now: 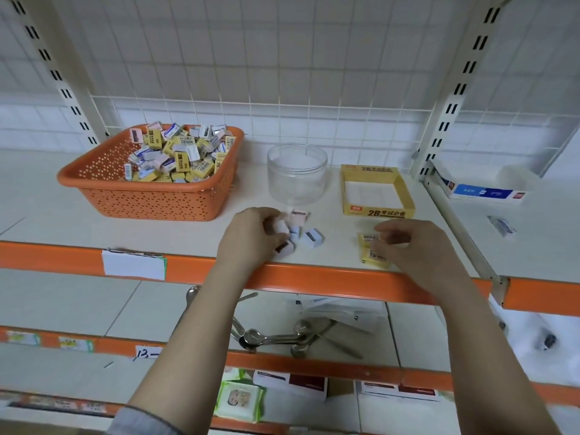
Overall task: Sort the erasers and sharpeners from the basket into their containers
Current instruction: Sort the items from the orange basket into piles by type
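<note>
Orange perforated plastic basket [150, 196] on the white shelf [47, 199] holds mixed yellow erasers and pale sharpeners. Left hand [251, 237], fingers curled, grips small white-blue sharpeners [293, 235]; others lie just beside it. Right hand [414, 246] pinches yellow wrapped erasers [372, 249] near the yellow cardboard tray [376, 211]. Clear round plastic jar [297, 174] stands between basket and tray.

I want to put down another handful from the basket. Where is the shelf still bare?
Bare shelf lies left of the orange basket, and in front of it up to the left hand. A narrower patch sits between the two hands. It is crowded by the sharpeners before the clear jar and the yellow erasers under the right hand.
</note>
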A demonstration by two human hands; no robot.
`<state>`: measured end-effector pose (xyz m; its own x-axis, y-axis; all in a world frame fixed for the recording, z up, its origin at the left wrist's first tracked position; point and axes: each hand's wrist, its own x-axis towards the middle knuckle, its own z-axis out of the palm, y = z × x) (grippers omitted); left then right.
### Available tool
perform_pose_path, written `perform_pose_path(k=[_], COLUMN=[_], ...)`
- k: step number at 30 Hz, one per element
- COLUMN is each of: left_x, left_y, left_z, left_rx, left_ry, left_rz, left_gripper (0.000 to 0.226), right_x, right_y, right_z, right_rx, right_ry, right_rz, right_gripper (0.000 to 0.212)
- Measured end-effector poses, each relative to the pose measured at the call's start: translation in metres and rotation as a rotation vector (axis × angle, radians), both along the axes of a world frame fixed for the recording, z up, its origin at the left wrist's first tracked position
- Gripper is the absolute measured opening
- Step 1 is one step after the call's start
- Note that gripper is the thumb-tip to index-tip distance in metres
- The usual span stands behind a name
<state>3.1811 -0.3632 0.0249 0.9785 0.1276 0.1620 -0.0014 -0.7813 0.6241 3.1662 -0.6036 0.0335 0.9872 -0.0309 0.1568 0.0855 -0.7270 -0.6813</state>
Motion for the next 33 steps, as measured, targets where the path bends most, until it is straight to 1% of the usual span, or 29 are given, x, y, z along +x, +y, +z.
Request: perform_pose_path(k=[2,5,8,11,16,20,25,28,33], left_x=[-0.003,-0.014,-0.025,-0.025,-0.003,0.022,0.049,0.066,0.079], left_y=[0.005,0.02,0.04,0.067,0.131,0.188,0.241,0.256,0.265], left_z=[0.004,0.02,0.041,0.057,0.063,0.064,0.067,0.067,0.061], left_rx=[-0.024,-0.059,-0.042,-0.031,-0.017,0.058,0.09,0.108,0.099], left_ry=[-0.021,-0.121,-0.243,-0.315,-0.35,-0.332,-0.267,-0.229,-0.194], left_rz=[0.024,0.047,0.053,0.073,0.066,0.003,-0.063,-0.082,-0.101], left_gripper=[0.042,0.038,0.034,0.031,0.027,0.027,0.022,0.023,0.023], right_x=[0.003,0.011,0.02,0.03,0.05,0.067,0.103,0.145,0.208], right_y=[0.007,0.019,0.038,0.066,0.134,0.196,0.262,0.282,0.293], right_z=[0.005,0.01,0.017,0.023,0.03,0.039,0.06,0.065,0.066], right_rx=[0.03,0.037,0.028,0.022,0.07,0.078,-0.028,-0.168,-0.402], right_ry=[-0.037,-0.061,-0.093,-0.124,-0.196,-0.244,-0.277,-0.248,-0.168], right_rz=[0.022,0.061,0.096,0.11,0.117,0.096,0.11,0.119,0.1], right_gripper=[0.024,0.022,0.02,0.019,0.016,0.018,0.023,0.033,0.047])
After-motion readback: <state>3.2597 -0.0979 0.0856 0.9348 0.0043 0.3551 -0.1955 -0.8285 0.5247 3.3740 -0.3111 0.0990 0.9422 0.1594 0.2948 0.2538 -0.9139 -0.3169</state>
